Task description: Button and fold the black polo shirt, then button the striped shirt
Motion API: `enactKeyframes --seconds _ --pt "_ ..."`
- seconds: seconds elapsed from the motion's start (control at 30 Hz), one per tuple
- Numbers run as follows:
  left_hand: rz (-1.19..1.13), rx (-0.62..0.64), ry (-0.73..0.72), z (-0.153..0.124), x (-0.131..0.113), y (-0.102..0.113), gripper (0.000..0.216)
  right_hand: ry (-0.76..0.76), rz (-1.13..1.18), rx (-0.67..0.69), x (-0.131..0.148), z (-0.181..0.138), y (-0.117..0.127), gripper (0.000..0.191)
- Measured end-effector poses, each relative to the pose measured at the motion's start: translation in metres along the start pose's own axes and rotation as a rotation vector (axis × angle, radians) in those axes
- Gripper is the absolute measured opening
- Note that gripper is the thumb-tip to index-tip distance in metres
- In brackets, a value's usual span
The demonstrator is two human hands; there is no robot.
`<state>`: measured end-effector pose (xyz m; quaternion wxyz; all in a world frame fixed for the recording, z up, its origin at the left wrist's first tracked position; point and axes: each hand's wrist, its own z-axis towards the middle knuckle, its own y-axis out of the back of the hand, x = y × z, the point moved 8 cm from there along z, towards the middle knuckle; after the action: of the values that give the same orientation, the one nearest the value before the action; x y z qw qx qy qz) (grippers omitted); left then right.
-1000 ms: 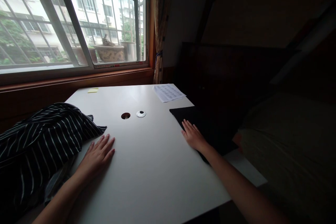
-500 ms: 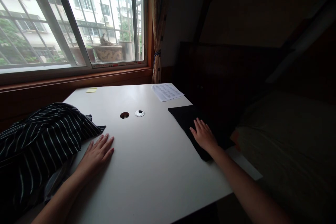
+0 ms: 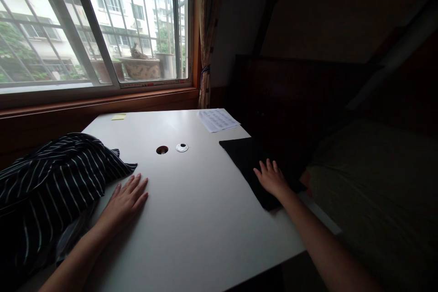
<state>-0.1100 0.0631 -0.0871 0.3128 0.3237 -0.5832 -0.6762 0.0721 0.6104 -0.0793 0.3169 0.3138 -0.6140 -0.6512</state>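
My left hand (image 3: 127, 197) lies flat on the white table (image 3: 191, 219), fingers spread, beside a heap of black cloth with white stripes (image 3: 68, 169). Over on the right side of the table, a dark folded cloth (image 3: 244, 159) is spread flat near the edge. My right hand (image 3: 272, 178) rests palm down on it with the fingers apart. Neither hand grips anything. Part of the dark cloth is hidden under my right hand and forearm.
Printed papers (image 3: 217, 119) lie at the table's far right corner. A yellow sticky note (image 3: 119, 117) is at the far left. A round hole (image 3: 162, 150) and its grommet cover (image 3: 182, 147) sit mid-table. Behind is a window (image 3: 143, 32) with a curtain (image 3: 205, 45).
My right hand has slid a little to the right and toward me over the dark cloth. My left hand and the striped cloth stay practically in place.
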Motion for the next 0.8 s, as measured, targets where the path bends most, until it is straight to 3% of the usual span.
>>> enactKeyframes --seconds 0.17,0.33,0.57,0.8 --pt "0.001 -0.004 0.001 0.001 0.0 -0.001 0.057 0.005 0.026 0.019 -0.002 0.0 -0.002 0.074" --pt "-0.009 -0.005 -0.002 0.0 -0.002 0.002 0.056 0.056 0.016 -0.066 0.003 -0.009 0.002 0.073" --pt "-0.012 -0.003 -0.002 -0.001 -0.005 0.006 0.056 0.259 0.038 -0.189 0.031 -0.044 0.006 0.067" --pt "-0.01 0.0 0.0 -0.001 -0.007 0.008 0.055 0.325 0.068 -0.074 0.036 -0.075 0.007 0.069"
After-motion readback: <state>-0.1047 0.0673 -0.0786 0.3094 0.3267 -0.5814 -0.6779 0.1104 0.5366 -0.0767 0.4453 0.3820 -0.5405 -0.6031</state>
